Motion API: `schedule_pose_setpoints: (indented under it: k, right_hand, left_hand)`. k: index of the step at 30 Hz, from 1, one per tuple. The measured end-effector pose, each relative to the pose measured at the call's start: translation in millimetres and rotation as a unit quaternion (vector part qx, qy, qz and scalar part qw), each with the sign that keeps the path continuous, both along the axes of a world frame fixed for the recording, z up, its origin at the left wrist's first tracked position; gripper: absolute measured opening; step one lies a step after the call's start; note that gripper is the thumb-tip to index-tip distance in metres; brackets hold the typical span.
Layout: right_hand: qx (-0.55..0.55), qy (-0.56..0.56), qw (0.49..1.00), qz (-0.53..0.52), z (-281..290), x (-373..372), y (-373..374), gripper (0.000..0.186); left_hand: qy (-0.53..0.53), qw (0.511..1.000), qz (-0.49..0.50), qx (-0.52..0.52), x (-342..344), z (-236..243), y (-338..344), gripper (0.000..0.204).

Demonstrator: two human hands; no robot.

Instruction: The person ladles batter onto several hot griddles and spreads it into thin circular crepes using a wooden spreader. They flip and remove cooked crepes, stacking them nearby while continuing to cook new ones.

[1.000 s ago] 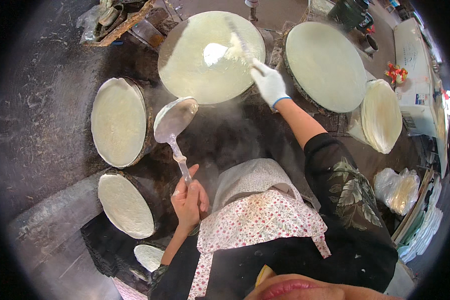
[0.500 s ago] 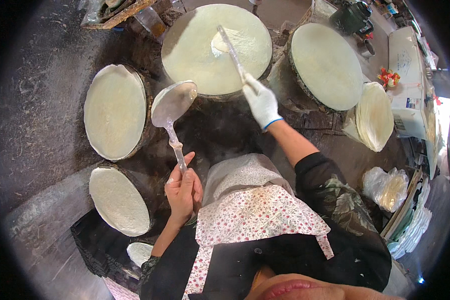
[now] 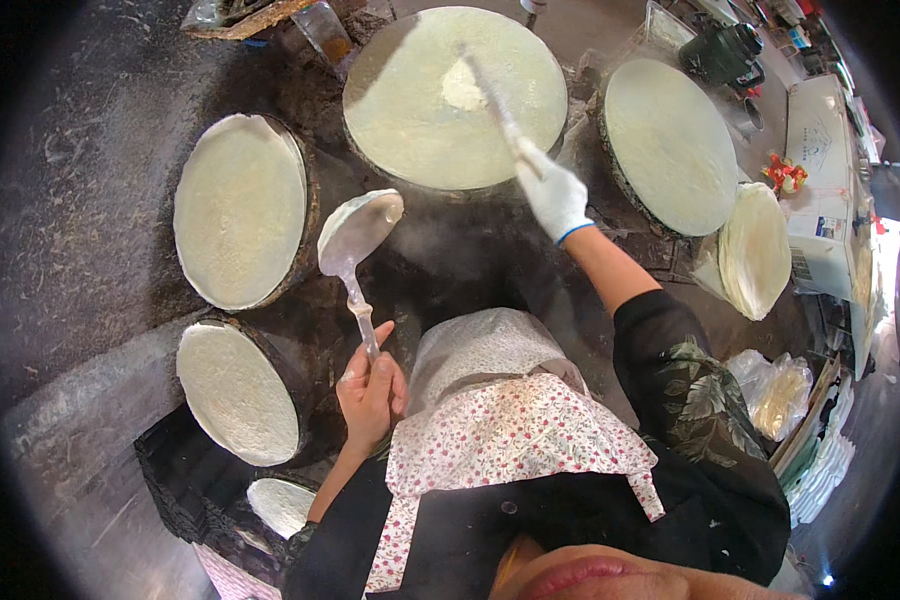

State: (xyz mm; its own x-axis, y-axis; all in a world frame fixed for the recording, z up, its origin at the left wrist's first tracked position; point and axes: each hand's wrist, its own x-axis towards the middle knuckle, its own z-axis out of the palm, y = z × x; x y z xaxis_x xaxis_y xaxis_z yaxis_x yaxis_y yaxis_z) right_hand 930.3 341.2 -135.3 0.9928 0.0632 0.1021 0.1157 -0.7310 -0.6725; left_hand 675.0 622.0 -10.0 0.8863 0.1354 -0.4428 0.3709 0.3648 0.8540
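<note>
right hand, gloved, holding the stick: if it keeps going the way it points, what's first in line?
Likely the white batter blob on the top round griddle. The right hand points its spreader stick up and left, tip at that blob. Depth is unclear, so contact can't be confirmed.

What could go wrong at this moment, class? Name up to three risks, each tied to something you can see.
1. The left hand holds the ladle tilted over the dark hot surface; any batter left in it might drip there.
2. The gloved right hand reaches its spreader across the steaming middle griddle, so the bare forearm could get scalded.
3. The batter lump is still unspread and may cook unevenly.
</note>
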Motion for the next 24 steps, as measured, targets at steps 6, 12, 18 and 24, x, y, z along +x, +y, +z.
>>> schedule_pose_setpoints:
  k: [6,12,18,24]
  right_hand:
    - [0.052,-0.079,0.995,0.023,7,14,-5,0.042]
    - [-0.052,0.091,0.991,0.087,19,8,-11,0.038]
    - [0.176,0.006,0.984,-0.011,1,-28,-45,0.045]
    - [0.158,0.055,0.984,0.059,-8,-10,-45,0.045]
  left_hand:
    - [0.061,0.996,0.018,0.062,26,10,4,0.045]
    - [-0.122,0.992,-0.032,-0.025,168,-4,17,0.053]
    - [-0.077,0.984,0.008,-0.158,239,-20,-3,0.019]
    - [0.010,0.985,0.045,-0.167,208,-33,-30,0.016]
